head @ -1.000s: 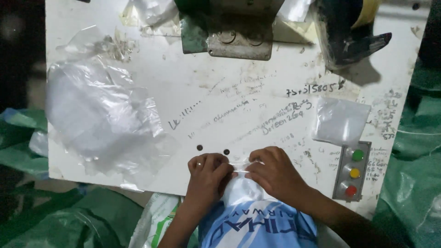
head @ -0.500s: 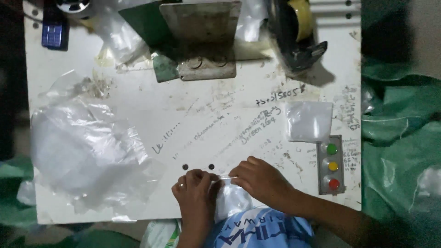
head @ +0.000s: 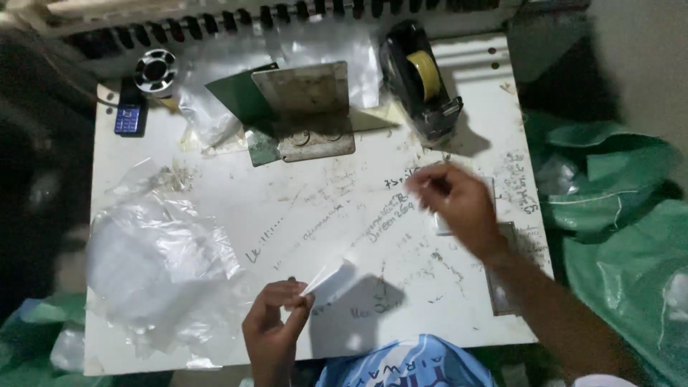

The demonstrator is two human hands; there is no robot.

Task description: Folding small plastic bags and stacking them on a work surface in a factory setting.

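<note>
My left hand pinches the corner of a clear plastic bag near the front edge of the white table. A folded blue and white garment lies in that bag at the bottom edge of the view. My right hand hovers, blurred, over the right side of the table below the black tape dispenser. Its fingers are curled, and I cannot tell whether they hold anything.
A pile of clear plastic bags covers the table's left side. A metal bracket with a green sheet stands at the back, with a small blue phone and a tape roll core at back left. Green sacks lie to the right.
My right hand has let go of the bag's opening and moved up and right toward the tape dispenser. The left hand still grips the bag. The camera has tilted up.
</note>
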